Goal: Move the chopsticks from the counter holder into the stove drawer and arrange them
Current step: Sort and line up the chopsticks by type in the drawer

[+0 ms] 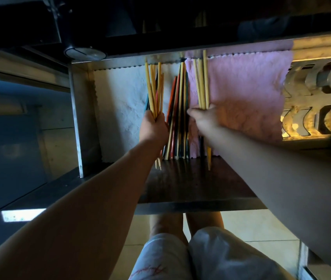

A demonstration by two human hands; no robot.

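Observation:
The steel stove drawer (pixel 79 122) stands pulled out below me, lined with a white cloth (pixel 120 102) and a pink cloth (pixel 245 98). My left hand (pixel 153 128) grips a bundle of yellow chopsticks (pixel 154 87) with a few coloured ones among them, tips pointing away. My right hand (pixel 203 116) holds several yellow chopsticks (pixel 202 81) over the pink cloth's left edge. Between the two hands a pile of mixed chopsticks (pixel 177 118), orange, dark and yellow, lies lengthwise in the drawer.
The drawer's dark front ledge (pixel 197 182) is near my body. A perforated metal panel (pixel 310 102) runs along the right side. The stove underside with a round knob (pixel 83 51) hangs above the drawer's back. My knees and the tiled floor (pixel 251 225) are below.

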